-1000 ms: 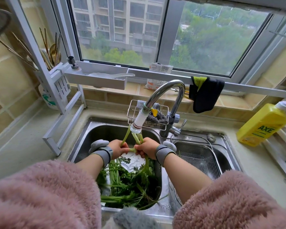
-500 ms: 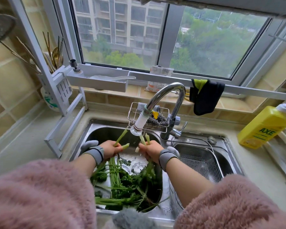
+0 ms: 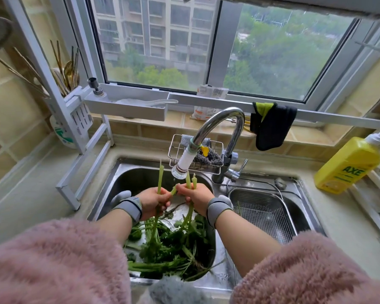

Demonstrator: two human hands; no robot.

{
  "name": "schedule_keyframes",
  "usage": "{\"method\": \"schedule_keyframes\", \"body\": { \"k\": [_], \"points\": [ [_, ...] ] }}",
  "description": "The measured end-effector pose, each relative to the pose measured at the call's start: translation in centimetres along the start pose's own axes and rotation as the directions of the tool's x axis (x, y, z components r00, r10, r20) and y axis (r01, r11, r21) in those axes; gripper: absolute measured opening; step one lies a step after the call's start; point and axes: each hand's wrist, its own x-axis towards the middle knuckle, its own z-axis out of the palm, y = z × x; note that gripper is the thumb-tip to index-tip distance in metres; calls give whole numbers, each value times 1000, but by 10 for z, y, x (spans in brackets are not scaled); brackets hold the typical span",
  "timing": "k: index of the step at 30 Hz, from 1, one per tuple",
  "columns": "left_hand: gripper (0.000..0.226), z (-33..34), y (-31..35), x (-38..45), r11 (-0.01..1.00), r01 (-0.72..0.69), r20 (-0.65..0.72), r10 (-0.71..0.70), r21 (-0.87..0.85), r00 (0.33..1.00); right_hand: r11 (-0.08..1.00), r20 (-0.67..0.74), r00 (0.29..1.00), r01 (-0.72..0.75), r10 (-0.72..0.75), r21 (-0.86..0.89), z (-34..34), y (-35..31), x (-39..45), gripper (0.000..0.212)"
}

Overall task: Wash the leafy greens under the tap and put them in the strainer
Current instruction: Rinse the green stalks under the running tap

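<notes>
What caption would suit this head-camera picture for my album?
Both hands, left and right, hold leafy greens under the tap.

Left hand (image 3: 152, 201): a second ago it sat close against the other hand under the tap's nozzle (image 3: 182, 166); now it sits apart at about 8 o'clock from the nozzle, fist closed on one stalk.
Left stalk (image 3: 160, 176): earlier leaning toward 1 o'clock into the nozzle, now nearly upright, its tip level with the nozzle.
Right hand (image 3: 197, 199): earlier straight below the nozzle, now nearer 5 o'clock of it, closed on two stalks.
Right stalks (image 3: 191, 182): their cut ends were bunched with the left stalk; now they stand separate, just beside the nozzle.
</notes>
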Motion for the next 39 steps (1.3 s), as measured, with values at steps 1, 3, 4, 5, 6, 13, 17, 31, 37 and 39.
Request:
{"method": "schedule_keyframes", "body": {
  "k": [1,3,4,5,6,13,17,31,37,39],
  "points": [
    [20,2,0,1,1000,-3,1,3,-9,1000,1000,-5,1000,15,-16,-7,1,0,0,10],
    [20,7,0,1,1000,-2,12,2,-30,1000,998,-47,998,46,-48,-37,0,-1,2,13],
    [19,10,1,1,999,2,14,-1,-41,1000,994,-68,995,60,-66,-86,0,-2,3,9],
    [18,11,2,1,999,3,5,-3,-48,1000,987,-86,992,77,-90,-140,0,-3,4,8],
    [17,13,4,0,999,5,-8,-6,-50,1000,976,-94,990,89,-110,-198,-1,-2,6,12],
    [21,20,7,3,999,13,-72,-15,-29,997,948,-32,987,141,-157,-287,-8,-9,4,17],
    [23,20,7,3,1000,20,-99,-20,-3,995,923,7,988,146,-153,-357,-11,-14,-1,20],
    [33,17,3,6,997,-28,-124,38,75,992,962,-105,992,34,-65,-270,-13,-8,1,25],
    [28,26,6,7,987,-96,-128,112,130,985,996,-80,994,66,-70,-54,-4,-7,0,20],
    [26,27,6,8,986,-99,-119,116,137,986,993,-85,992,83,-90,-81,-4,-8,1,19]
  ]
}}
